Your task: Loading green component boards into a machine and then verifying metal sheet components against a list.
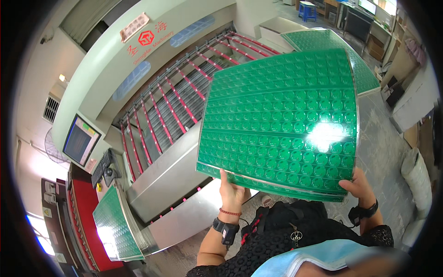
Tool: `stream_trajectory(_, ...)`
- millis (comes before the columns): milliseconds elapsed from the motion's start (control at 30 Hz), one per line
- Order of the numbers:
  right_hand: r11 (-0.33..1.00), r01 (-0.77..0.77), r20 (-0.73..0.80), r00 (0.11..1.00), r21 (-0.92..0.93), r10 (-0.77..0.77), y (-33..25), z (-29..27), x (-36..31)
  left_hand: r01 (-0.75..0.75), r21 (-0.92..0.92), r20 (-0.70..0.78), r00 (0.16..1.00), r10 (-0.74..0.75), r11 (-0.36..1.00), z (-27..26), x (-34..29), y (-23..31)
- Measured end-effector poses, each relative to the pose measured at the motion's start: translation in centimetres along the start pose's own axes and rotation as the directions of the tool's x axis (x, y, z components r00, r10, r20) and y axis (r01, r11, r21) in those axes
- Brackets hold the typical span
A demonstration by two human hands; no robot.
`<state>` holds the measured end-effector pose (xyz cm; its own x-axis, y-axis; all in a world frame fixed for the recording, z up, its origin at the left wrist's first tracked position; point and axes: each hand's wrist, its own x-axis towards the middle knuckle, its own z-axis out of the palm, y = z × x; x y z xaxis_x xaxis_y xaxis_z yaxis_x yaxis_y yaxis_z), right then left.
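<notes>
A large green circuit board panel (272, 115), printed with rows of small round boards, is held up in front of me, tilted. Along its near edge the rim of at least one more panel shows beneath it. My left hand (232, 196) grips the near left part of that edge, thumb on top and fingers underneath. At the near right corner my right hand (362, 187) has its thumb over the edge; its other fingers are mostly hidden. Glare whitens part of the panel's right side.
Ahead stands a large pale machine (97, 69) with a bed of red-strapped rollers (161, 111). A monitor (80, 140) and keyboard (102, 165) sit at its left. Stacked green panels lie at lower left (117, 226) and far right (339, 46). A blue stool (307, 11) stands behind.
</notes>
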<state>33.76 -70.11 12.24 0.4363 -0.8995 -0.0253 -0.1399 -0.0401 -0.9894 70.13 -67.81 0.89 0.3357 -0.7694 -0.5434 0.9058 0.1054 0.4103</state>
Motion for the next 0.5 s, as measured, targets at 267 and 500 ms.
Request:
stream_trajectory(267,0.961,0.098,0.185,0.981,-0.257,-0.05,-0.2,-6.9,-0.7,0.201,-0.182,0.169,0.971,-0.171,0.963,6.5,3.0,-4.4)
stream_trajectory(500,0.974,0.053,-0.184,0.983,0.219,-0.012,7.7,-14.2,-2.1,-0.055,0.194,0.314,0.949,-0.009,0.98,19.7,5.4,-12.8)
